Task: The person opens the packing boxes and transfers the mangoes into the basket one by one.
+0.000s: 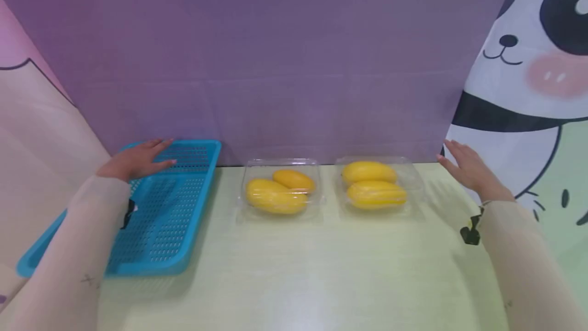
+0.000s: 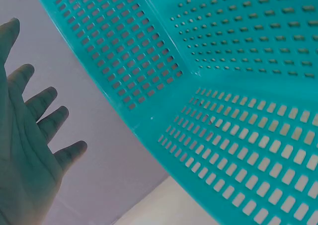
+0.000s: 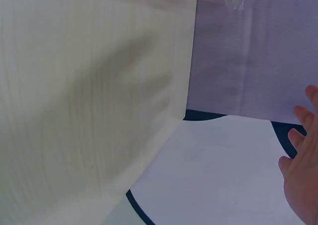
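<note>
In the head view my left hand (image 1: 140, 160) is held over the far part of a blue perforated plastic basket (image 1: 186, 239), fingers extended and nothing in its grasp. The left wrist view shows the same hand (image 2: 30, 135) beside the basket's wall (image 2: 119, 86), fingers spread. On the far right my right hand (image 1: 473, 170) hovers near the table's right edge, its fingers straight and holding nothing. Between the hands stand two clear plastic boxes, a left box (image 1: 280, 162) and a right box (image 1: 413, 178). Each contains two yellow, mango-like fruits, such as the left fruit (image 1: 275, 197) and right fruit (image 1: 376, 195).
A pale wood-grain table (image 1: 294, 269) carries the basket and boxes. Behind it hangs a purple cloth backdrop (image 1: 285, 65). To the right is a panel printed with a cartoon panda (image 1: 505, 86), and a pale panel (image 1: 41, 157) borders the left side.
</note>
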A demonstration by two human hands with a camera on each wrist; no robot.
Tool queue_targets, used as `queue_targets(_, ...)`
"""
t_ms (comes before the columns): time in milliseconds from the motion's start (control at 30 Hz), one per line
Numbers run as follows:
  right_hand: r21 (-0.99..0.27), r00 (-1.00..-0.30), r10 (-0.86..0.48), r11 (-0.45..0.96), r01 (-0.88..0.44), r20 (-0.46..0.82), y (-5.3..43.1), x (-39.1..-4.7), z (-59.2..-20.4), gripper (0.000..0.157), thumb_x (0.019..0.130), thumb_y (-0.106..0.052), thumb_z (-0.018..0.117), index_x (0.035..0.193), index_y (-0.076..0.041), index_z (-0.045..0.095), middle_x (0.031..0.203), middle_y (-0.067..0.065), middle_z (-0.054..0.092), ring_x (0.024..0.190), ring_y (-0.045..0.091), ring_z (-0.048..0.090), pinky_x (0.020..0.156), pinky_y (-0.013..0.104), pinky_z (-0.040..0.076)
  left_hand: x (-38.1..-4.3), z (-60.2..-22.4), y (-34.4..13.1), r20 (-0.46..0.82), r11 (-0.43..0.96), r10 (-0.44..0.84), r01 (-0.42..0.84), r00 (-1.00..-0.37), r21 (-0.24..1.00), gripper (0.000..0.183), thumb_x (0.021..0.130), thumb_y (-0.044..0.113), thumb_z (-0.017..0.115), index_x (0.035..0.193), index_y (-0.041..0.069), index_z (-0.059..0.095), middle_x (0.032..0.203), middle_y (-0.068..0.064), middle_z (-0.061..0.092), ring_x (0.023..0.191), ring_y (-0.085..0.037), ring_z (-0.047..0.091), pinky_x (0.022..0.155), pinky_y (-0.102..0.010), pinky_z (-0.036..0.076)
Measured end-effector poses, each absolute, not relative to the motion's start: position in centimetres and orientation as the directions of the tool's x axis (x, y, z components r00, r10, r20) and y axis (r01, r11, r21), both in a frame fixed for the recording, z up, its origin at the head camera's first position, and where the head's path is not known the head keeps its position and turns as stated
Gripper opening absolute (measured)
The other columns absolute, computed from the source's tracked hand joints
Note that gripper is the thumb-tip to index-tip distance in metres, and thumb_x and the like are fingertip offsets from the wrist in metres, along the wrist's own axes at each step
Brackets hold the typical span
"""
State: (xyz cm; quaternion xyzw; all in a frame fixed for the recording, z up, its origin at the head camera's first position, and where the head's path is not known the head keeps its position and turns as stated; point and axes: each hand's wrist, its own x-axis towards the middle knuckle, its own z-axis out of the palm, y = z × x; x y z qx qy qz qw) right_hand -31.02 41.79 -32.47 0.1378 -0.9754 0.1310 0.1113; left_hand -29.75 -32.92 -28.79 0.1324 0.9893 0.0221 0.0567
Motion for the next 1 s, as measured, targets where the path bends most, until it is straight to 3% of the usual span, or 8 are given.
queue_targets(333,-0.342,-0.966,-0.233,0.904,-0.257,0.111,38.8,-31.1,-31.8,0.071,0.101,-0.042,0.031,0.147,0.007,0.009,0.151,0.033,0.009,0.138,0.052,0.007,0.11,0.066,0.007,-29.9,-28.8,-31.5,-0.107,0.959,0.282,0.275,-0.953,0.072,0.085,0.092,0.064,0.036,0.15,0.004,0.016,0.15,-0.032,0.015,0.132,-0.056,0.02,0.098,-0.07,0.029)
queue_targets(700,-0.323,-0.922,-0.328,0.866,-0.381,0.206,36.6,-31.5,-31.7,0.065,0.101,-0.034,0.037,0.144,0.011,0.02,0.147,0.036,0.018,0.135,0.054,0.015,0.109,0.065,0.01,-29.9,-28.5,-29.4,-0.118,0.947,0.32,0.315,-0.94,0.061,0.081,0.093,0.061,0.037,0.15,0.005,0.019,0.151,-0.031,0.018,0.133,-0.054,0.021,0.101,-0.068,0.028)
queue_targets(1000,-0.316,-0.932,-0.338,0.877,-0.363,0.134,34.1,-31.6,-31.0,0.069,0.1,-0.042,0.038,0.15,-0.003,0.014,0.154,0.027,0.013,0.14,0.047,0.009,0.111,0.065,0.006,-29.8,-28.7,-29.3,-0.112,0.941,0.337,0.332,-0.935,0.062,0.084,0.092,0.065,0.034,0.151,0.009,0.015,0.152,-0.029,0.016,0.135,-0.052,0.02,0.102,-0.068,0.027)
